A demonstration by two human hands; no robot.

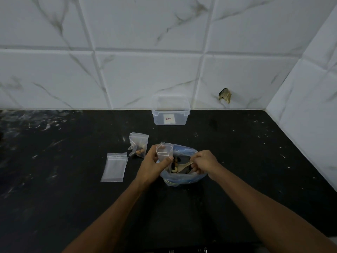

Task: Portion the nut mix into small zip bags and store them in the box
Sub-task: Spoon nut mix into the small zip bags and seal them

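Nut mix (175, 164) sat loose in big soft bag (182, 178), just beside left fingers (168, 160). Left hand (153, 166) pinched small zip bag (164, 151) below open mouth: thin, limp, slippery, likely best held near rim. Right hand (204, 164), fingers curled, gripped spoon (184, 166). Box (170, 114) stood far beyond fingers on worktop (73, 198).

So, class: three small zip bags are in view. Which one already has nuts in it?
The small zip bag standing behind the flat empty bag: nuts show at its bottom. The third bag, in the left hand, looks empty.
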